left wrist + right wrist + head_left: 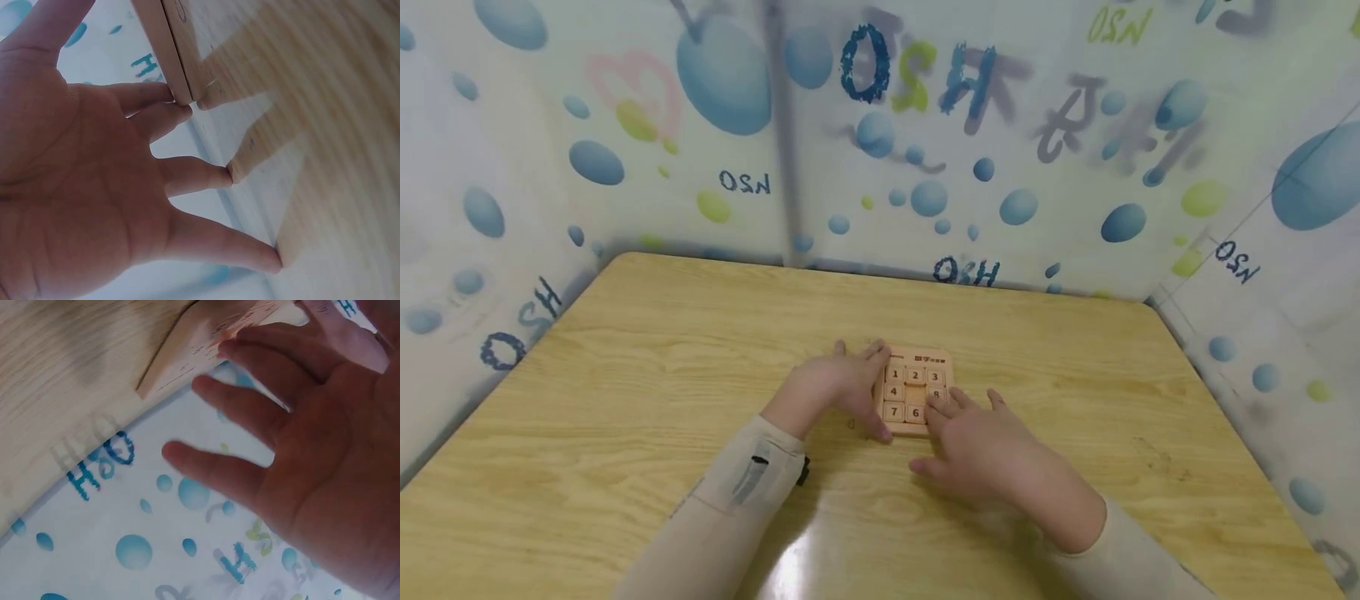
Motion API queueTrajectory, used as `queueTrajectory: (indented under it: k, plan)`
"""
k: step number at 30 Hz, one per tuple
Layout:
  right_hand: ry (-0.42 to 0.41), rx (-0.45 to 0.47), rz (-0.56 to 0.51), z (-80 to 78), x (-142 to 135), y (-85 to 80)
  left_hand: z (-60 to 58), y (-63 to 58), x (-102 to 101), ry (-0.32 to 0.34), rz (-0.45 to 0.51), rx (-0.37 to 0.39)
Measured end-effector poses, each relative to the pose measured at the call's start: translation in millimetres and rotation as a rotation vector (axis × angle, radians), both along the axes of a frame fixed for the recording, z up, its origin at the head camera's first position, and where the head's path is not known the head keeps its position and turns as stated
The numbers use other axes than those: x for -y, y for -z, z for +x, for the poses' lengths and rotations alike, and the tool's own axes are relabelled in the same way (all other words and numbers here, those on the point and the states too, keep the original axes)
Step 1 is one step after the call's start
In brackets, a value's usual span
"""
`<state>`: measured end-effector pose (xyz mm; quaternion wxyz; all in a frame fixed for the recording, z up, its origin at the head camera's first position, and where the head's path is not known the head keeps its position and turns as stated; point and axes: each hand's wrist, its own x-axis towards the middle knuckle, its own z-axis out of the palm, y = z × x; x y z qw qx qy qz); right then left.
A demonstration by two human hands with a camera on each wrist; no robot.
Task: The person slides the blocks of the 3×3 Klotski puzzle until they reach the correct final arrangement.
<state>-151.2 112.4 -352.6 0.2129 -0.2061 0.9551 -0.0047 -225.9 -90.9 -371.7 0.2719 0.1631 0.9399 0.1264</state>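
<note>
A wooden number slide puzzle (916, 354) lies flat near the middle of the table. Its visible tiles read 1, 2, 3, then 4, a gap and 8, then 7 and 6; the lower right corner is hidden. My left hand (850, 385) holds the puzzle's left side, the thumb by the lower corner and fingertips at the upper one. In the left wrist view, two fingertips touch the puzzle's edge while the other fingers (225, 244) spread onto the table. My right hand (981, 442) reaches over the right side with extended fingers (212, 465), fingertips at the lower right tiles.
The wood-grain table (647, 358) extends around the puzzle on all sides. Behind it and at both sides stand pale walls (1045, 50) printed with blue and green bubbles and lettering.
</note>
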Motion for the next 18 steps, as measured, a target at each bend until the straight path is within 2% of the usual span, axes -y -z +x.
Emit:
queueTrajectory:
  k: [5,11,18]
  plan:
    - [0.032,-0.054,0.018,-6.8,-10,3.1,-0.1,1.0,0,0.008,-0.003,0.003]
    - [0.026,-0.05,0.03,-10.3,-14,6.7,-0.5,0.6,0,-0.008,-0.011,0.007]
    - [0.027,-0.063,0.035,-8.3,-16,2.1,-1.0,-1.6,0,-0.012,-0.004,0.011]
